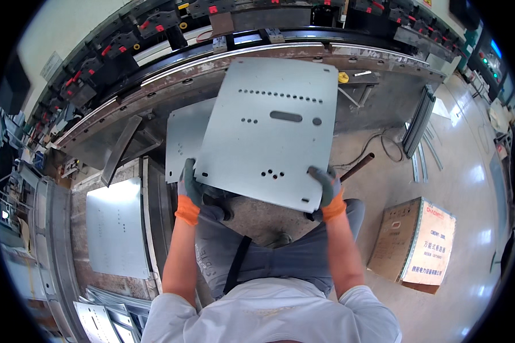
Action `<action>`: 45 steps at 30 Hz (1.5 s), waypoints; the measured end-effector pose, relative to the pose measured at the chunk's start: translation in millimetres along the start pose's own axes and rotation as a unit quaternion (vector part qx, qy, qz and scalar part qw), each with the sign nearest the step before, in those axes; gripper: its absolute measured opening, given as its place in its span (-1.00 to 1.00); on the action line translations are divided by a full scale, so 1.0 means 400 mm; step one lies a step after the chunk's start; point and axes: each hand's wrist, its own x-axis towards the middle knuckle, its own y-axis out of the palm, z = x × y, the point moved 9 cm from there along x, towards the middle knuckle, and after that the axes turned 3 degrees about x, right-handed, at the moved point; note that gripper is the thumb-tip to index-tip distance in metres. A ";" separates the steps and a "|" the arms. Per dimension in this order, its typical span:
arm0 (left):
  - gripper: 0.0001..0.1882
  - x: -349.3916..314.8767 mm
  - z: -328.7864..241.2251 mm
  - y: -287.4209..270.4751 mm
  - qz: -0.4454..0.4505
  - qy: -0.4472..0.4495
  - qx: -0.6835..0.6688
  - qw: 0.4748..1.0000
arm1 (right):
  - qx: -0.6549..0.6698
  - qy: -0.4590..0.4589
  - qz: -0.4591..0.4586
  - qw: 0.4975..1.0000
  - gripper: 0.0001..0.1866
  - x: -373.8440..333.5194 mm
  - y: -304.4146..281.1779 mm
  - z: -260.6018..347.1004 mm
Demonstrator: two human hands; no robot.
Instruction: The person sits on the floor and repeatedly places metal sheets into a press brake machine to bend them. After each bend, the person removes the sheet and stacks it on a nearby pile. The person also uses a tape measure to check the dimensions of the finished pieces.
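Observation:
Between my two hands is a flat grey sheet metal plate (pixel 269 143), with a row of small holes, a slot and rounded corners. My left hand (pixel 190 184), in a grey glove with an orange cuff, grips its near left corner. On the near right corner my right hand (pixel 327 187), gloved the same way, is closed too. The plate's far end reaches up toward the bed of a press brake (pixel 171 68). A second metal plate (pixel 183 137) shows partly from behind the held one, on its left.
Left of my legs, another plate (pixel 117 228) lies on a bench, with bent metal pieces (pixel 106 320) nearer me. A wooden box (pixel 412 243) stands on the floor at right. Metal strips (pixel 420 123) lean farther back, and a brown rod (pixel 357 167) pokes up beside my right hand.

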 end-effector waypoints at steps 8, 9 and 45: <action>-0.58 0.163 -0.085 0.137 0.021 0.044 0.055 0.997 | -0.120 -0.156 0.153 0.969 -0.68 0.458 -0.004 0.150; -0.59 0.187 -0.068 0.162 0.035 0.034 0.041 0.998 | -0.049 -0.091 0.126 0.987 -0.65 0.518 -0.040 0.124; -0.63 0.225 -0.065 0.297 -0.040 -0.030 0.075 0.996 | 0.203 -0.014 0.041 0.978 -0.71 0.435 0.033 0.106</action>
